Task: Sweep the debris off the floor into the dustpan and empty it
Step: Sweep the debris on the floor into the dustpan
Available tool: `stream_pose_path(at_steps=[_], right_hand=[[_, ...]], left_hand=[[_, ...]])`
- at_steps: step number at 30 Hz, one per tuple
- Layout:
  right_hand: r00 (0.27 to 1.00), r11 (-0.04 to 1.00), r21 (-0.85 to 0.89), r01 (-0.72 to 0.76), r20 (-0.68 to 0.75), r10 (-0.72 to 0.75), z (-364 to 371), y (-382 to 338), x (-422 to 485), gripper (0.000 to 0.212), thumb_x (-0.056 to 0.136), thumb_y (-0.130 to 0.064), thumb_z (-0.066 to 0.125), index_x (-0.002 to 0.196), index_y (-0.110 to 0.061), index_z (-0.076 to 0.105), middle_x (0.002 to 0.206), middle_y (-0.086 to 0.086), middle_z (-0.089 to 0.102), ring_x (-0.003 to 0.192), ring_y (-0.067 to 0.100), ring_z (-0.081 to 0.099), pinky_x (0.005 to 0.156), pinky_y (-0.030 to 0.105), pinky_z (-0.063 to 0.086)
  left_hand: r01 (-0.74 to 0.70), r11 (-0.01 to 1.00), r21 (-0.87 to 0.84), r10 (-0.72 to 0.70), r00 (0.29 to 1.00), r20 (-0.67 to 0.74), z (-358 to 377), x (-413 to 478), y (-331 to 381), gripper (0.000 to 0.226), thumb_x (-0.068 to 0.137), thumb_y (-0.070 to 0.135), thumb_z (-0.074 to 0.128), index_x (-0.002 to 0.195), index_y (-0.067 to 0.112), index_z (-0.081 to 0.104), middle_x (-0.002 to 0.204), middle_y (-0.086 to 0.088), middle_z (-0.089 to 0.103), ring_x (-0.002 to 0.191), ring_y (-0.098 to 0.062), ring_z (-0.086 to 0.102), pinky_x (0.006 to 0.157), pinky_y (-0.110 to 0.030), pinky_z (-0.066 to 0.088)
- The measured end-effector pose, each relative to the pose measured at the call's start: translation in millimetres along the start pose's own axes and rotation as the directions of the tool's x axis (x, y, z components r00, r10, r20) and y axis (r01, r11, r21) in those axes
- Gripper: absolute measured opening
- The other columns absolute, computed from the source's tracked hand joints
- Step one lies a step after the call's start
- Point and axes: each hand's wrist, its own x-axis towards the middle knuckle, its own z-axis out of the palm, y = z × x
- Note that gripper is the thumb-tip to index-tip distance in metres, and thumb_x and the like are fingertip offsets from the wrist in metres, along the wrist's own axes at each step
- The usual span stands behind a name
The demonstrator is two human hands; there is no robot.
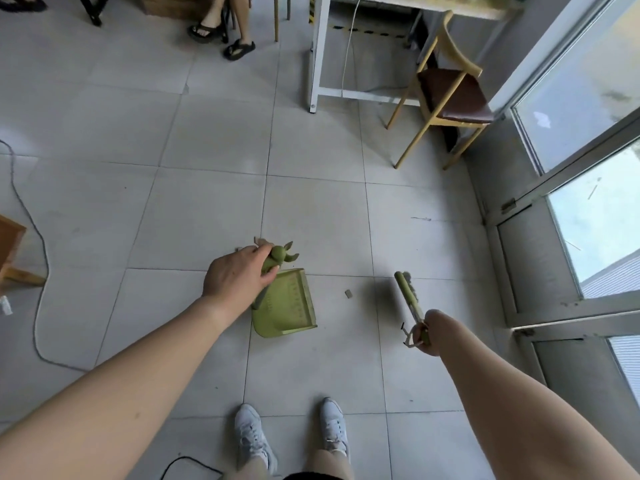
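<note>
Standing over a grey tiled floor [214, 140]; own white shoes [254, 436] at the near edge of the view. Left hand [239, 277] closed around the top of the green dustpan handle [277, 259]; the dustpan [287, 304] rests on the floor just ahead of the feet, its mouth facing right. Right hand [427, 332] closed around the handle of a small green brush [407, 292]; the brush head points away and hovers close to the floor, right of the pan; whether the bristles touch the tile, cannot tell.

Debris: one small pale scrap [349, 294] lies on the floor between the pan's mouth and the brush, apart from both; a thin dark sliver [420, 219] lies farther out toward the window wall [568, 188]; a pale bit [258, 241] shows just beyond the left hand, partly hidden. The pan's tray looks bare, though fine dust would not show at this size.

Judgement: early stage; tools in hand and placed, pan set as the catch, but the visible scraps are not yet swept in. Left to do: draw the scrap into the pan mouth, gather the outlying sliver, lift and empty; no bin is in view.

A chair [450, 95] and a white frame [317, 53] stand at the far right; a cable [38, 258] trails along the left edge of the floor.
</note>
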Motion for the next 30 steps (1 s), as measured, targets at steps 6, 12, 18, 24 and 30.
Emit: stream_pose_path(at_steps=[6, 12, 18, 24, 30], right_hand=[[0.994, 0.997, 0.013, -0.076, 0.077, 0.075, -48.6, 5.7, 39.4, 0.035, 0.098, -0.010, 0.034, 0.065, -0.004, 0.044, 0.034, 0.009, 0.044, 0.014, 0.015, 0.036, 0.029, 0.014, 0.038], [0.973, 0.990, -0.005, -0.139, 0.184, 0.137, -41.4, 5.4, 52.3, 0.055, 0.103, -0.020, 0.026, 0.061, 0.005, 0.050, 0.029, 0.011, 0.043, 0.035, 0.026, 0.045, 0.041, 0.021, 0.037], [0.955, 0.992, -0.009, -0.124, 0.270, 0.121, 3.3, 1.5, 36.0, 0.051, 0.104, -0.026, 0.029, 0.069, 0.003, 0.052, 0.030, 0.010, 0.044, 0.024, 0.021, 0.045, 0.033, 0.017, 0.043], [0.934, 0.986, -0.033, -0.166, 0.317, 0.168, 82.2, 14.1, -4.7, 0.033, 0.103, -0.029, 0.032, 0.088, -0.005, 0.049, 0.039, 0.008, 0.041, 0.047, 0.021, 0.043, 0.036, 0.018, 0.041], [0.912, 0.982, -0.007, -0.190, 0.370, 0.179, 183.3, 30.8, -60.5, 0.039, 0.102, -0.032, 0.038, 0.071, -0.009, 0.043, 0.050, 0.002, 0.039, 0.040, 0.015, 0.037, 0.036, 0.013, 0.039]], left_hand=[[-0.098, 0.995, 0.034, 0.096, 0.993, 0.064, 25.8, 4.9, 57.8, 0.038, 0.091, 0.036, 0.059, 0.124, 0.017, 0.056, 0.103, -0.002, 0.069, 0.077, -0.027, 0.068, 0.053, -0.033, 0.050], [-0.124, 0.965, 0.230, 0.071, 0.972, 0.225, 42.0, -2.7, 78.4, 0.040, 0.088, 0.025, 0.063, 0.125, 0.022, 0.049, 0.110, 0.004, 0.065, 0.081, -0.025, 0.067, 0.053, -0.031, 0.043], [-0.024, 0.982, 0.188, -0.022, 0.971, 0.239, 41.3, -20.6, 75.2, 0.041, 0.091, 0.042, 0.042, 0.127, 0.022, 0.042, 0.111, 0.000, 0.062, 0.090, -0.025, 0.064, 0.064, -0.032, 0.047], [0.099, 0.986, 0.130, -0.126, 0.969, 0.211, 12.8, -63.3, 16.3, 0.039, 0.092, 0.052, 0.035, 0.116, 0.023, 0.045, 0.102, 0.002, 0.065, 0.084, -0.022, 0.063, 0.061, -0.030, 0.042], [0.089, 0.992, 0.089, -0.110, 0.961, 0.255, -14.8, -115.4, -52.3, 0.037, 0.092, 0.055, 0.035, 0.111, 0.025, 0.046, 0.098, 0.006, 0.063, 0.079, -0.019, 0.060, 0.066, -0.031, 0.047]])
